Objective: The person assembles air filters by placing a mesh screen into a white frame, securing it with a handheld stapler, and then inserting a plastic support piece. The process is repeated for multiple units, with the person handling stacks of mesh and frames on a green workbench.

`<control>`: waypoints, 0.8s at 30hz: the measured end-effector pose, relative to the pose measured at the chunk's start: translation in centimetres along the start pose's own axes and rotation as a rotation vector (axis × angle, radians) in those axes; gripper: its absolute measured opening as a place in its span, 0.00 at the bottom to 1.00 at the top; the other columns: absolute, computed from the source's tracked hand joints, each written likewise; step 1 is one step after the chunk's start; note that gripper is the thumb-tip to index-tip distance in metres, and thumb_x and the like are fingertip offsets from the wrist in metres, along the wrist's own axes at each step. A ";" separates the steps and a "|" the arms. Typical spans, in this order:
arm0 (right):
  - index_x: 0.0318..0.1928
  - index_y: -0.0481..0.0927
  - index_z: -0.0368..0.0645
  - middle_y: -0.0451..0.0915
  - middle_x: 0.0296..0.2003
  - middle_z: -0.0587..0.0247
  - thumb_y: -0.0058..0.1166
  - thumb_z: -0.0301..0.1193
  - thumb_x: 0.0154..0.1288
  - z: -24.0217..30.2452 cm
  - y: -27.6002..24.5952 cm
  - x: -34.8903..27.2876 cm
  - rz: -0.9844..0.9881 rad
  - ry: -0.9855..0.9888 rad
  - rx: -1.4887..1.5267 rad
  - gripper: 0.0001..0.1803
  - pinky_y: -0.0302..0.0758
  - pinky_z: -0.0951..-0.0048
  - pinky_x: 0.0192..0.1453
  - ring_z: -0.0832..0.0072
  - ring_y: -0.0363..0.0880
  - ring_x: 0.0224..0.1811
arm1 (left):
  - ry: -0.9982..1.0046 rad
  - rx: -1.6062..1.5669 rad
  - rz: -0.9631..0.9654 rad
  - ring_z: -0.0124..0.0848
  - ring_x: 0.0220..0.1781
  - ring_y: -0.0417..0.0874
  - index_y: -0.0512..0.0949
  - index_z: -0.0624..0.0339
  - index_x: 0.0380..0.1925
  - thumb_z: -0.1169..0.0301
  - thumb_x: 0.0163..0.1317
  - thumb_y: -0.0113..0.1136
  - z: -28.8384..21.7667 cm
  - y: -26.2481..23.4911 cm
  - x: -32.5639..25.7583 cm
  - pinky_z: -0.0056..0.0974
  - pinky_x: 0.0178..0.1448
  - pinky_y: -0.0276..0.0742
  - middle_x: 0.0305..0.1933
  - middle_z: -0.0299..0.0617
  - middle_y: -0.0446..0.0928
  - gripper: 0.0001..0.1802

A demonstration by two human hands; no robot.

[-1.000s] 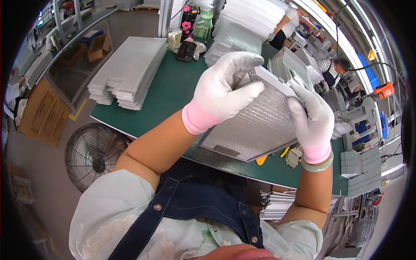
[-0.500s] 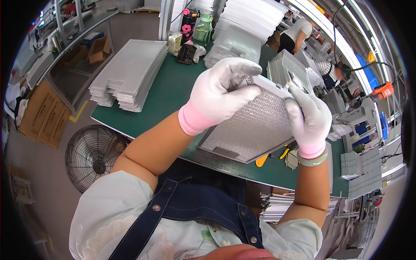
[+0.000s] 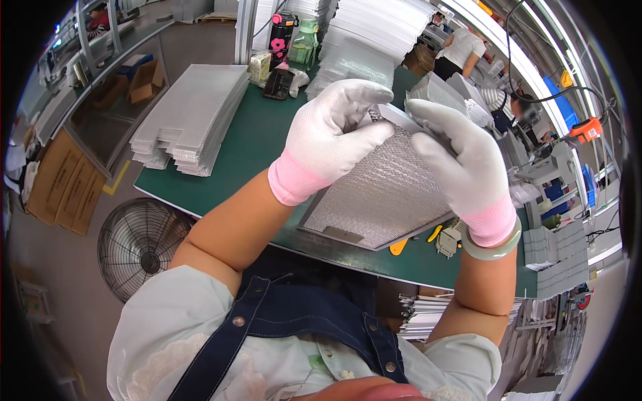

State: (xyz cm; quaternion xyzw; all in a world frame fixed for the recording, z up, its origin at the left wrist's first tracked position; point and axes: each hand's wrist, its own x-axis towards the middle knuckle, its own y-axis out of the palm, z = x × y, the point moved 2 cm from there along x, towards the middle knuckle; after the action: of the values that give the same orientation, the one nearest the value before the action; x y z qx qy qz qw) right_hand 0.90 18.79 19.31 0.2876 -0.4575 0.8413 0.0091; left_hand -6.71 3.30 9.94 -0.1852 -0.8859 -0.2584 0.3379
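Observation:
A silver metal mesh filter panel (image 3: pixel 384 190) in a thin metal frame stands tilted over the bench in front of me. A small plate or tab (image 3: pixel 343 234) sits on its lower edge. My left hand (image 3: pixel 338 137), in a white glove with a pink cuff, pinches the panel's upper left corner between thumb and curled fingers. My right hand (image 3: pixel 461 154), gloved the same way, is closed round the upper frame strip (image 3: pixel 400 119), thumb on the near side and fingers beyond it. The exact contact of the right fingertips is partly hidden.
On the green bench (image 3: pixel 231 150) lies a stack of notched mesh sheets (image 3: pixel 190 110) at left. Bottles (image 3: pixel 304 43) and a dark case (image 3: pixel 278 83) stand behind. Yellow-handled tools (image 3: pixel 399 246) lie right of the panel. A floor fan (image 3: pixel 147 250) stands at left; co-workers (image 3: pixel 461 53) are far right.
My right hand has slid along the upper frame strip toward my left hand, its fingers now straighter. The panel and my left hand have shifted slightly left in the picture.

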 end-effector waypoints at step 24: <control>0.53 0.81 0.44 0.77 0.23 0.58 0.61 0.31 0.61 -2.3 1.9 1.2 -0.182 -0.457 -0.459 0.19 0.72 0.63 0.28 0.60 0.78 0.24 | -0.007 0.143 -0.006 0.20 0.47 0.80 0.73 0.68 0.55 0.76 0.63 0.63 0.2 -0.2 -0.3 0.27 0.51 0.77 0.51 0.41 0.80 0.20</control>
State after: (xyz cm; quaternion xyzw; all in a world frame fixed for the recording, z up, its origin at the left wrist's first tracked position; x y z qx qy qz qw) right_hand -1.72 19.15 17.46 0.4992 -0.5976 0.6257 0.0460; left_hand -6.68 3.19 9.55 -0.1590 -0.9038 -0.1947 0.3463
